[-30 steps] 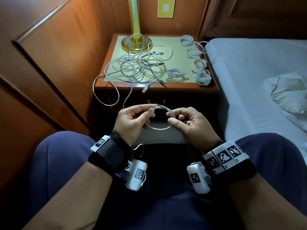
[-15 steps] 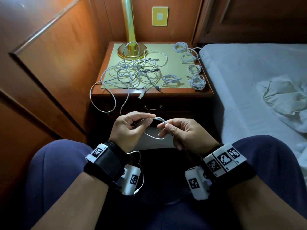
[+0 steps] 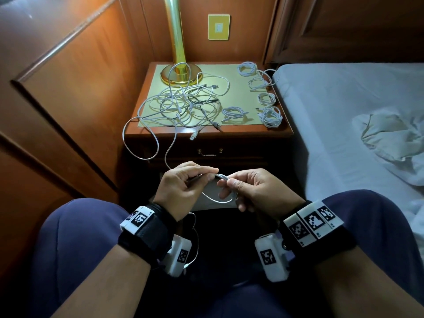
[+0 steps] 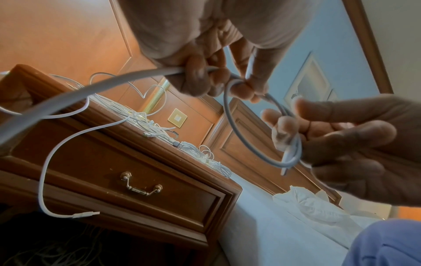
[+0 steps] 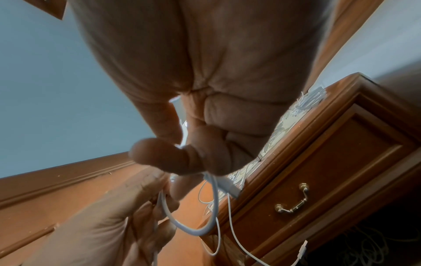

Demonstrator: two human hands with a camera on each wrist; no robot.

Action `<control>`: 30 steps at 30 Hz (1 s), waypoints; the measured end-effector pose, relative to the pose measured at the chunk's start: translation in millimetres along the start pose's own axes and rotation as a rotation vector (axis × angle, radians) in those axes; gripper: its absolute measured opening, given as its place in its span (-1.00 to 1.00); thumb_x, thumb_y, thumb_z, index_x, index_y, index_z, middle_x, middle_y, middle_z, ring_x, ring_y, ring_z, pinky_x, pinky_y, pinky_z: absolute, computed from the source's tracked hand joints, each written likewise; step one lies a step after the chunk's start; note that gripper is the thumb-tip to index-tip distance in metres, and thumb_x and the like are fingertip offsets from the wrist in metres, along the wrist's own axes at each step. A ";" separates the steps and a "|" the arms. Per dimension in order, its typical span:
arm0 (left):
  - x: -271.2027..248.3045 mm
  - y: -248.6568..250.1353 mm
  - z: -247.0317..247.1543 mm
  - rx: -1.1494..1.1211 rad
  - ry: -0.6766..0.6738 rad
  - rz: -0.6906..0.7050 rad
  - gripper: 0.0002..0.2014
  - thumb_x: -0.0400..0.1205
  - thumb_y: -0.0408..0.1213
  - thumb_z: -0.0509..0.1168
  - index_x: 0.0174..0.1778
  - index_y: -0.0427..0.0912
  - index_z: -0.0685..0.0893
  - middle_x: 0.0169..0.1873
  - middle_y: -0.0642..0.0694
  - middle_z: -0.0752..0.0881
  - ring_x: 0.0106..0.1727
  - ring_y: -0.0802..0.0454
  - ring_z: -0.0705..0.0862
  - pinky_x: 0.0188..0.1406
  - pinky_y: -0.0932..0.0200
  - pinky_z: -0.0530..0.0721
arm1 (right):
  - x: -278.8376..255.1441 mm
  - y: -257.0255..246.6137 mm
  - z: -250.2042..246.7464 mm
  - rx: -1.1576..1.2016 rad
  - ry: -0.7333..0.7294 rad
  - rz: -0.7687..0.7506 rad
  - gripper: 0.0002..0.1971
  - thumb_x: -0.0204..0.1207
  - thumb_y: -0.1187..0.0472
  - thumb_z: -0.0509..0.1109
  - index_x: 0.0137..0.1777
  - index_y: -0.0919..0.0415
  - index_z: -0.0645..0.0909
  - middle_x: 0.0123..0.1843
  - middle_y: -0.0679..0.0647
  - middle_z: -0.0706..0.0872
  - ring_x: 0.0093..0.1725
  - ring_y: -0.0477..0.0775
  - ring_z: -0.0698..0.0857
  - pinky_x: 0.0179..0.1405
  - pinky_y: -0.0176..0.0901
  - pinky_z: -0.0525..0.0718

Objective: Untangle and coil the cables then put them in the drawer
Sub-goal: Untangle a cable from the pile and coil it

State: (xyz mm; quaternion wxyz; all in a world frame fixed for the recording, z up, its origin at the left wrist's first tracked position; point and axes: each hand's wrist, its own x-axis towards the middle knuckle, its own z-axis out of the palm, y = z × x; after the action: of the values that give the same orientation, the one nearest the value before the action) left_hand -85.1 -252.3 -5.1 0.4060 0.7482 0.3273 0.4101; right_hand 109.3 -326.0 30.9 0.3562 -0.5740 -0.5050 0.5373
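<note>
The nightstand [image 3: 257, 133] stands against the wood-panelled wall beside the bed [image 3: 344, 125], its drawer [image 4: 127, 181] closed under the top. On that top, a tangle of white cables [image 3: 183, 106] sprawls from the lamp base [image 3: 181, 75] toward the front edge, with strands spilling over the front-left corner. Along the right edge lie four finished coils [image 3: 267, 99], and a fifth sits near the front edge.

Below the drawer, over the lap, the person is winding one cable [image 3: 223, 198] into a small loop. The left hand [image 3: 183, 187] has its fingers curled around the loop's top, thumb pressing the strand, while the free length trails back up to the tangle. The right hand [image 3: 254, 191] pinches the loop's other side between thumb and forefinger, the remaining fingers loosely bent.

To coil well, the left hand should probably keep the loop's size fixed while the right feeds each turn flat against the last, letting the cable twist freely so it does not kink, and drawing slack gently so the tangle is not dragged off the front edge.
</note>
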 end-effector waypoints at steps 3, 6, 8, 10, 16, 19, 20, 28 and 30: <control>0.1 1.3 0.5 -0.008 0.012 -0.006 -0.86 0.61 -0.41 0.45 0.02 -0.15 0.86 -0.17 -0.03 0.80 -0.06 -0.04 0.77 -0.02 0.11 0.69 | 0.4 0.4 1.1 0.045 0.036 -0.017 -0.78 0.76 0.25 0.25 0.07 0.26 0.74 -0.17 0.08 0.83 -0.54 -0.11 0.56 -0.58 -0.36 0.45; 1.7 0.2 -0.5 -0.037 0.029 -0.052 -0.86 0.63 -0.36 0.44 0.05 -0.12 0.86 -0.17 0.00 0.82 -0.06 0.04 0.79 0.06 0.10 0.70 | -0.1 -1.5 0.4 0.212 0.115 -0.047 -0.76 0.75 0.28 0.23 -0.01 0.29 0.74 -0.25 0.07 0.76 -0.60 -0.11 0.45 -0.61 -0.33 0.36; 3.5 -1.7 -2.7 -0.049 0.049 -0.082 -0.81 0.64 -0.39 0.43 0.06 -0.04 0.85 -0.17 0.04 0.84 -0.05 0.09 0.80 0.10 0.13 0.70 | -0.7 -5.0 -4.6 0.396 0.191 -0.056 -0.75 0.75 0.28 0.22 -0.02 0.33 0.72 -0.28 0.11 0.71 -0.65 -0.15 0.38 -0.67 -0.37 0.32; 6.0 -4.2 -6.7 -0.010 0.098 -0.107 -0.80 0.61 -0.37 0.46 0.01 0.06 0.85 -0.16 0.08 0.85 -0.06 0.11 0.81 0.10 0.14 0.71 | -1.3 -8.8 -14.9 0.588 0.287 -0.052 -0.74 0.75 0.27 0.20 -0.01 0.34 0.69 -0.31 0.09 0.67 -0.66 -0.20 0.34 -0.67 -0.41 0.28; 14.0 -24.9 -24.6 0.130 0.416 -0.247 -0.91 0.59 -0.17 0.49 -0.03 0.06 0.85 -0.34 0.09 0.79 -0.47 0.15 0.65 -0.28 0.18 0.68 | -7.3 -9.5 -45.0 0.756 0.524 -0.111 -0.75 0.75 0.19 0.20 0.02 0.26 0.70 -0.31 0.01 0.69 -0.63 -0.19 0.31 -0.56 -0.35 0.33; 12.1 -20.1 -21.8 0.275 0.379 -0.223 -0.95 0.57 -0.19 0.51 -0.10 0.04 0.87 -0.32 0.18 0.80 -0.34 0.23 0.72 -0.19 0.32 0.69 | -6.0 -6.9 -40.0 0.726 0.531 -0.145 -0.76 0.75 0.25 0.20 0.05 0.31 0.69 -0.29 0.06 0.73 -0.61 -0.16 0.35 -0.55 -0.30 0.32; 10.0 -16.6 -18.4 0.321 0.323 -0.201 -0.96 0.56 -0.19 0.52 -0.13 0.04 0.87 -0.31 0.19 0.80 -0.29 0.24 0.74 -0.18 0.40 0.65 | -4.5 -6.0 -36.4 0.699 0.526 -0.160 -0.76 0.75 0.26 0.20 0.05 0.32 0.70 -0.28 0.08 0.74 -0.60 -0.14 0.37 -0.55 -0.28 0.31; -5.1 -7.2 10.6 0.342 -0.174 0.106 -0.94 0.57 -0.29 0.47 -0.15 -0.14 0.85 -0.29 0.08 0.70 -0.32 0.19 0.69 -0.25 0.28 0.67 | -1.7 -0.8 -11.7 0.333 0.467 -0.236 -0.81 0.71 0.30 0.29 0.04 0.26 0.76 -0.18 0.14 0.82 -0.54 -0.07 0.51 -0.53 -0.32 0.45; -6.8 -4.7 12.8 0.297 -0.200 0.140 -0.96 0.59 -0.32 0.48 -0.13 -0.17 0.84 -0.29 0.08 0.67 -0.32 0.16 0.68 -0.32 0.23 0.67 | -1.3 0.5 -8.1 0.234 0.463 -0.243 -0.84 0.70 0.30 0.33 0.05 0.25 0.77 -0.15 0.15 0.84 -0.52 -0.06 0.55 -0.52 -0.32 0.50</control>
State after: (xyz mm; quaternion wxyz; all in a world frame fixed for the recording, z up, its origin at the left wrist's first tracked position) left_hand -77.6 -260.1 -15.9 0.2922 0.8578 0.2896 0.3082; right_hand 117.4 -326.3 32.1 0.5877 -0.5714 -0.4099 0.4001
